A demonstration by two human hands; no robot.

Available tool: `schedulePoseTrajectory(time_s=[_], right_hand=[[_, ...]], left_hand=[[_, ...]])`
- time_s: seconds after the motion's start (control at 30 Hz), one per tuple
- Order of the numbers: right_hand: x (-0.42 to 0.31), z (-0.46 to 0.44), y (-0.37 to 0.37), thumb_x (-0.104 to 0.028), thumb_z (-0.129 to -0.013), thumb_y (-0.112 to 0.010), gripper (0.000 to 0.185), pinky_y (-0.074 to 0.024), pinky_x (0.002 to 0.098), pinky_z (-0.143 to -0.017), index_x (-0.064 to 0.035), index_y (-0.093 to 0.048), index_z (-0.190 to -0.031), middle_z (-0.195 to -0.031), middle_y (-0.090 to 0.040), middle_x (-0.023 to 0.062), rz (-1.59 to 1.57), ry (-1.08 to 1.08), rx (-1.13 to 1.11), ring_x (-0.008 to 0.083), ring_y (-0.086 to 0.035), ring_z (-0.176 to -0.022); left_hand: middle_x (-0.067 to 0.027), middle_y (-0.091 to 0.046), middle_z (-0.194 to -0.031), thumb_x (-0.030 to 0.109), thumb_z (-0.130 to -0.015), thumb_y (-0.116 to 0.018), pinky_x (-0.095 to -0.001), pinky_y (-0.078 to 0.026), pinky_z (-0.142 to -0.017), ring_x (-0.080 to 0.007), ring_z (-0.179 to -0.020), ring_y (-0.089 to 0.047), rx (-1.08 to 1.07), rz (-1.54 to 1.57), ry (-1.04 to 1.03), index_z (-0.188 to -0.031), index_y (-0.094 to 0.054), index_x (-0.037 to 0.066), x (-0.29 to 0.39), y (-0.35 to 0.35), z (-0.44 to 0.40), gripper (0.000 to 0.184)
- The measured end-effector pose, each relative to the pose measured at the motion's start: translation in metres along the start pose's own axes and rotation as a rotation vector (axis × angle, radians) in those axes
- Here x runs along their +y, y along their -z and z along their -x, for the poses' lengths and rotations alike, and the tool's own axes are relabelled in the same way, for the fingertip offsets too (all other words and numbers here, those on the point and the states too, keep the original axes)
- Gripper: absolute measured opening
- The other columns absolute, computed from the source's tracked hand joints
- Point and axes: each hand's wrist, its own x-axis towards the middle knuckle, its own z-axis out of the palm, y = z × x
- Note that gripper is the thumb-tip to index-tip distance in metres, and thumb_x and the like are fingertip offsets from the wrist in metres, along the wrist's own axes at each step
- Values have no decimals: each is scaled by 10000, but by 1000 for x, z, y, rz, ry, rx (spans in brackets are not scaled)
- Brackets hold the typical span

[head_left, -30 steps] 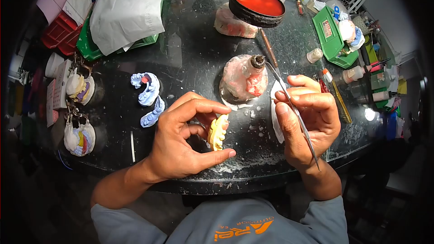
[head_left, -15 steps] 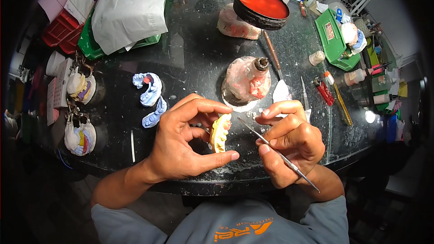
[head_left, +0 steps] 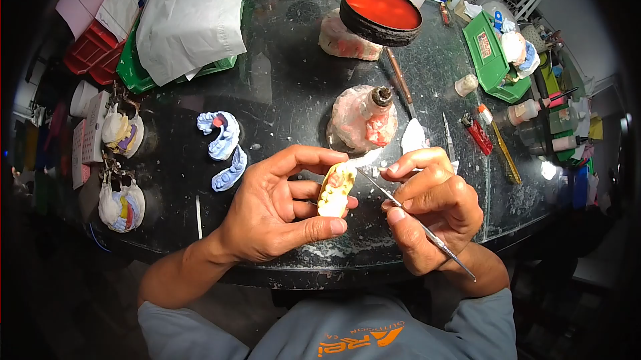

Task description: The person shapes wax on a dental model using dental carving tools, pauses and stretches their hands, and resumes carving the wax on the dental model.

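Note:
A yellow dental model [head_left: 336, 190] with a row of teeth is held by its ends in my left hand [head_left: 274, 203], thumb below and fingertips above and behind. My right hand [head_left: 437, 210] grips a thin metal dental carver [head_left: 431, 234] like a pen. The carver's tip comes close to the upper right edge of the model; whether it touches, I cannot tell. Just beyond my hands stands a wax-spattered plaster burner base [head_left: 360, 120] with a dark nozzle. Two blue tooth-shaped pieces [head_left: 220, 136] lie on the black bench left of my left hand.
A black dish of red wax [head_left: 384, 10] stands at the back. To the right lie a wax knife [head_left: 400, 83], a red lighter [head_left: 477, 134] and a yellow-handled brush [head_left: 504, 146]. Articulated plaster models [head_left: 121, 205] stand at left, near a green tray [head_left: 130, 70] under white sheeting.
My left hand has turned the dental model so more of its toothed face shows. The carver stays in my right hand, its tip slightly nearer the model.

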Motion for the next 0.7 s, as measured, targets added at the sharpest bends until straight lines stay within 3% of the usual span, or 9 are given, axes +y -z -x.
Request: schedulePoseTrajectory(time_s=[0.07,0.33,0.43,0.53,0.7], right_hand=[[-1,3,3,52,-821,-662,147,-570,470,-896,-21,-550,-882,-777,-676,124,8,-8,-59,306,-627,-959],[-2,5,-5,97,-801,-671,167,-629,509,-926,4,-534,-821,-781,-677,142,-27,-35,-69,354,-650,-1043],[-3,6,-6,108,-796,-671,174,-635,508,-919,8,-530,-817,-775,-671,144,-34,-47,-70,359,-652,-1047],[-4,6,-7,110,-791,-672,176,-633,508,-925,7,-531,-811,-775,-668,146,-30,-42,-66,355,-651,-1034],[-3,6,-6,107,-781,-675,179,-632,499,-907,2,-531,-797,-784,-666,142,7,-34,-77,346,-645,-1015]], left_hand=[[-157,-582,-1274,-85,-806,-848,-344,-648,-945,-287,-1163,-702,1,5,-9,-1432,-455,-61,-1,0,0,740],[-155,-574,-1293,-110,-794,-845,-355,-648,-954,-300,-1165,-701,-18,3,-36,-1416,-456,-54,-5,1,-1,735],[-155,-555,-1336,-90,-841,-820,-345,-638,-960,-254,-1179,-681,-50,6,-54,-1402,-473,-50,-7,3,0,662],[-156,-557,-1296,-139,-765,-850,-356,-660,-932,-294,-1154,-707,-18,-24,-45,-1383,-456,-50,-6,2,0,739],[-141,-520,-1272,-164,-711,-876,-343,-675,-895,-280,-1113,-722,42,-247,-209,-1305,-436,-22,-12,-1,1,752]])
